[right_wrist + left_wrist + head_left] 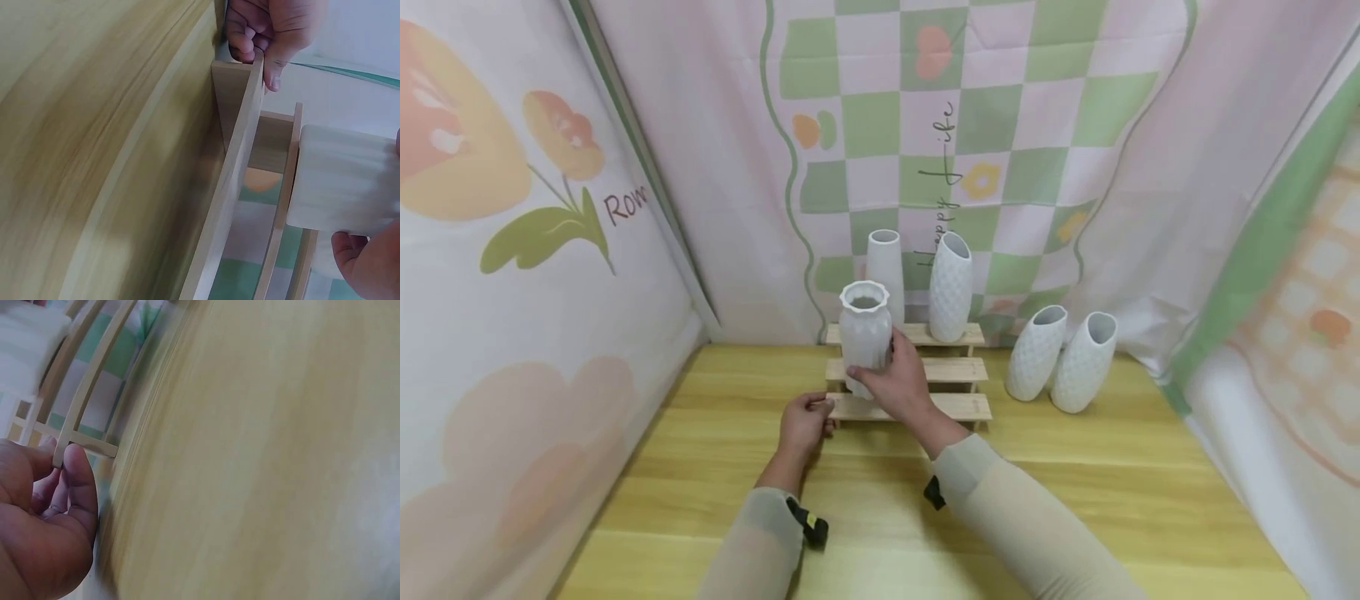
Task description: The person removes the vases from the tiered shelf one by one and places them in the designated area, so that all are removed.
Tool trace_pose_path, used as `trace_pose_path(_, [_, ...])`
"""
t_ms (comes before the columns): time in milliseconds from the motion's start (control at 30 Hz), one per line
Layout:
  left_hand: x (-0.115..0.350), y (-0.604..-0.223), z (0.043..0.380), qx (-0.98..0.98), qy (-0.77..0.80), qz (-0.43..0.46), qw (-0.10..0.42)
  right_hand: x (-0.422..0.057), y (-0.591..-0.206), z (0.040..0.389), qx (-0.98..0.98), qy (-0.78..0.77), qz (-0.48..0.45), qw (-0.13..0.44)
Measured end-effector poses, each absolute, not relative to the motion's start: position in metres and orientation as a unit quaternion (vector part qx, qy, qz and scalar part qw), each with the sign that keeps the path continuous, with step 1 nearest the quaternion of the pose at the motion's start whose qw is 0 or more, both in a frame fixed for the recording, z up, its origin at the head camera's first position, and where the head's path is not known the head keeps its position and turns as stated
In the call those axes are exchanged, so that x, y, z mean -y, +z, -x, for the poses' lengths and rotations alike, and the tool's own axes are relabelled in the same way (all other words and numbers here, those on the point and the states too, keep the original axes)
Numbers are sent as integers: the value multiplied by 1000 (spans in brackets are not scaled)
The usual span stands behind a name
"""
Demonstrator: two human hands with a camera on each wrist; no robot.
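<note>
My right hand [898, 379] grips a white vase [865, 329] with a scalloped rim, thumb in front and fingers round its right side. The vase is upright, its base right at the middle step of a three-tier wooden stand [958, 407], as the right wrist view shows. With thumb and fingers, my left hand [805, 425] pinches the left end of the lowest step; the left wrist view shows this pinch on the thin board [78, 412]. On the top step stand a tall smooth white vase [886, 258] and a textured white vase [951, 287] with a slanted mouth.
Right of the stand, two more textured white vases [1036, 354] [1084, 362] stand close together on the wood-grain table [1075, 483]. A checkered curtain [880, 125] hangs behind the stand, and a flower-printed cloth [497, 333] closes the left side.
</note>
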State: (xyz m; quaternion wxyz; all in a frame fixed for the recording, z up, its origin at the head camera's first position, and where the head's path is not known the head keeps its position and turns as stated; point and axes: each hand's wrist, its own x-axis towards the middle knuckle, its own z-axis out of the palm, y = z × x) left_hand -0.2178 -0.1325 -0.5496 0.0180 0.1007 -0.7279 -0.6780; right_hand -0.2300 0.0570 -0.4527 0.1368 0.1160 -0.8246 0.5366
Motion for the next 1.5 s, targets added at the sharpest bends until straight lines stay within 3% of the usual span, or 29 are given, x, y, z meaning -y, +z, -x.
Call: trace_pose_path(1500, [131,-551,217,728,-678,-100,30,-169,-447,179,839,522,-43,147])
